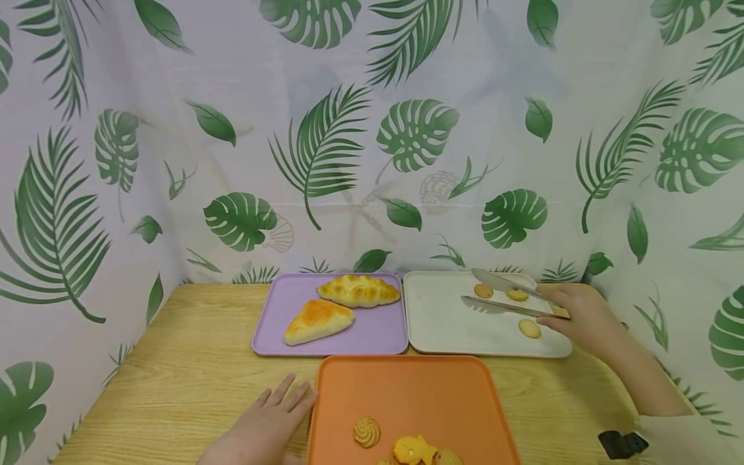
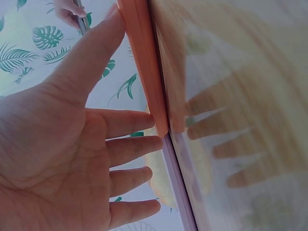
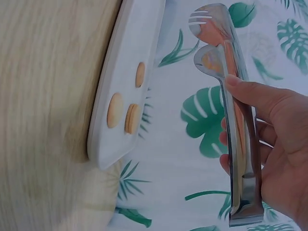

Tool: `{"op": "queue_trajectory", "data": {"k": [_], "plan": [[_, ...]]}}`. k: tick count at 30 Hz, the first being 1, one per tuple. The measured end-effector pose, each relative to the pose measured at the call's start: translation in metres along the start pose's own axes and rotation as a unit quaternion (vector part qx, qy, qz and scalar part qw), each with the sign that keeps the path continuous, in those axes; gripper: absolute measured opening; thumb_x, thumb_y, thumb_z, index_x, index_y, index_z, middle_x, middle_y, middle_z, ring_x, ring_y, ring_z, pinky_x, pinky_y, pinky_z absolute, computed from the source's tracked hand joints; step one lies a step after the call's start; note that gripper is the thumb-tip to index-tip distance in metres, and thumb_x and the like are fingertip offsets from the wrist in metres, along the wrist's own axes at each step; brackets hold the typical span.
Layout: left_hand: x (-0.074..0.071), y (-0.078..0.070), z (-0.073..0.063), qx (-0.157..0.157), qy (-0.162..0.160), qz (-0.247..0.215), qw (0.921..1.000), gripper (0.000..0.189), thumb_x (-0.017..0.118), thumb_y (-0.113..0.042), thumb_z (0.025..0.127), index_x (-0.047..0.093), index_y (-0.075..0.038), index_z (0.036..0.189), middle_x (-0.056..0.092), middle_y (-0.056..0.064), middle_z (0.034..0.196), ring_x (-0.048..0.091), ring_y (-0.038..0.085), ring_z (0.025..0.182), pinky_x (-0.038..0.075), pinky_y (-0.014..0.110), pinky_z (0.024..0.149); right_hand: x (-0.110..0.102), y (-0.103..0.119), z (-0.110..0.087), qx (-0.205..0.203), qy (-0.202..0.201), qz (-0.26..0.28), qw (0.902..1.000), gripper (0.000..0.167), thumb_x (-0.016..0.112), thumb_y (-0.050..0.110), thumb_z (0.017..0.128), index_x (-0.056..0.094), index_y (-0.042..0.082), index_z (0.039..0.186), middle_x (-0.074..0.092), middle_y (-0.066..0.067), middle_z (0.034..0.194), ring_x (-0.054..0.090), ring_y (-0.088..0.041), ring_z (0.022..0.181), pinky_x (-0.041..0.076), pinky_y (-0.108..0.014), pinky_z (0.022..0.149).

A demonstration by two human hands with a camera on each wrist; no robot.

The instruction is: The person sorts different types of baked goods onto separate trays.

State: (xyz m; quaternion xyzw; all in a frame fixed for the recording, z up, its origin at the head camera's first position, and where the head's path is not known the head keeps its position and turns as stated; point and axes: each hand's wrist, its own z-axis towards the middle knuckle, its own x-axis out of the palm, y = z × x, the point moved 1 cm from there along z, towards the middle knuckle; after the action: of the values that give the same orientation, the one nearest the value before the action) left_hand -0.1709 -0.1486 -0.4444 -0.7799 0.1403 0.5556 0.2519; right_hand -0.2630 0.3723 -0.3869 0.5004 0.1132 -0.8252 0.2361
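Tongs [image 1: 511,308], arms parted, over the white tray [image 1: 447,330], right hand [image 1: 587,316] pinching them; smooth, springy probably, best gripped mid-length! Cookies [image 1: 529,329] on that tray's right half look light, crumbly: take their sides. Left hand [image 1: 264,416], fingers spread, at the left edge of the orange tray [image 1: 407,387].

The head camera looks forward and down across the table [image 1: 151,368]; wrist cameras, much nearer, sit sideways (table at three o'clock in the left, nine in the right). Head and left share the orange tray [image 1: 430,391].
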Motion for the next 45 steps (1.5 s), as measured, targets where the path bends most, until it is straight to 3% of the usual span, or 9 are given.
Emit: {"op": "queue_trajectory", "data": {"k": [3,6,15,21,28,33,36,41,45], "plan": [[0.0,0.001,0.0,0.0,-0.001,-0.001,1.0,0.097,0.074,-0.057,0.074,0.038,-0.008,0.15,0.033,0.013,0.158,0.022,0.041,0.148,0.029,0.064,0.111,-0.004,0.015,-0.007,-0.019,-0.024,0.004,0.9995,0.056,0.086,0.009,0.063,0.068,-0.004,0.114,0.067,-0.016,0.096,0.063,-0.033,0.084,0.052,-0.044,0.067],[0.001,0.001,0.001,0.0,-0.002,0.0,1.0,0.098,0.074,-0.057,0.073,0.038,-0.008,0.15,0.034,0.013,0.158,0.022,0.041,0.148,0.029,0.065,0.111,-0.009,0.031,-0.014,-0.017,-0.022,0.017,0.9995,0.055,0.086,0.01,0.064,0.069,0.0,0.116,0.066,-0.01,0.096,0.062,-0.025,0.082,0.05,-0.036,0.062],[0.0,0.001,0.001,-0.004,0.004,-0.006,1.0,0.098,0.075,-0.056,0.073,0.037,-0.008,0.15,0.033,0.013,0.158,0.02,0.041,0.148,0.028,0.065,0.111,-0.015,0.072,-0.033,-0.064,-0.043,0.042,0.9961,0.062,0.087,0.01,0.06,0.068,0.006,0.118,0.068,0.002,0.099,0.063,-0.016,0.084,0.05,-0.019,0.066],[-0.001,0.0,-0.001,0.001,-0.005,-0.013,0.9999,0.098,0.076,-0.054,0.073,0.037,-0.007,0.15,0.033,0.015,0.158,0.021,0.042,0.148,0.029,0.066,0.11,-0.008,0.091,-0.047,-0.083,-0.038,0.051,0.9946,0.063,0.088,0.016,0.06,0.067,0.011,0.12,0.067,0.004,0.101,0.061,-0.011,0.084,0.048,-0.015,0.068],[-0.001,0.0,-0.001,0.004,-0.004,-0.011,0.9999,0.098,0.075,-0.054,0.074,0.036,-0.007,0.15,0.032,0.016,0.158,0.02,0.043,0.148,0.029,0.066,0.11,0.007,0.108,-0.061,-0.091,0.012,0.099,0.9908,0.064,0.086,0.016,0.067,0.063,0.014,0.127,0.066,0.003,0.107,0.063,-0.011,0.091,0.052,-0.016,0.068],[0.0,0.001,-0.001,0.006,-0.002,-0.011,0.9999,0.098,0.075,-0.054,0.074,0.036,-0.007,0.151,0.032,0.016,0.158,0.02,0.043,0.148,0.029,0.066,0.11,0.013,0.121,-0.066,-0.114,0.024,0.116,0.9865,0.066,0.084,0.019,0.07,0.061,0.016,0.131,0.064,0.005,0.108,0.061,-0.009,0.091,0.051,-0.016,0.07],[0.001,0.001,-0.001,0.008,-0.005,-0.011,0.9999,0.098,0.075,-0.054,0.074,0.036,-0.007,0.151,0.032,0.016,0.158,0.02,0.043,0.147,0.03,0.066,0.11,0.014,0.128,-0.068,-0.106,0.052,0.133,0.984,0.061,0.083,0.022,0.073,0.061,0.017,0.13,0.063,0.005,0.109,0.058,-0.008,0.09,0.052,-0.02,0.069],[0.002,0.001,-0.001,0.008,-0.007,-0.012,0.9999,0.099,0.075,-0.055,0.074,0.036,-0.008,0.151,0.032,0.016,0.158,0.02,0.043,0.148,0.03,0.066,0.109,0.015,0.138,-0.068,-0.072,0.134,0.172,0.9734,0.054,0.076,0.03,0.082,0.059,0.019,0.132,0.063,0.003,0.114,0.056,-0.007,0.095,0.052,-0.024,0.07],[0.002,0.0,-0.001,0.007,-0.007,-0.011,0.9999,0.099,0.075,-0.055,0.073,0.036,-0.007,0.151,0.032,0.016,0.158,0.021,0.043,0.148,0.03,0.066,0.11,0.017,0.142,-0.068,-0.065,0.159,0.165,0.9714,0.052,0.072,0.036,0.086,0.059,0.021,0.134,0.064,0.002,0.117,0.058,-0.011,0.099,0.054,-0.027,0.073]]}}
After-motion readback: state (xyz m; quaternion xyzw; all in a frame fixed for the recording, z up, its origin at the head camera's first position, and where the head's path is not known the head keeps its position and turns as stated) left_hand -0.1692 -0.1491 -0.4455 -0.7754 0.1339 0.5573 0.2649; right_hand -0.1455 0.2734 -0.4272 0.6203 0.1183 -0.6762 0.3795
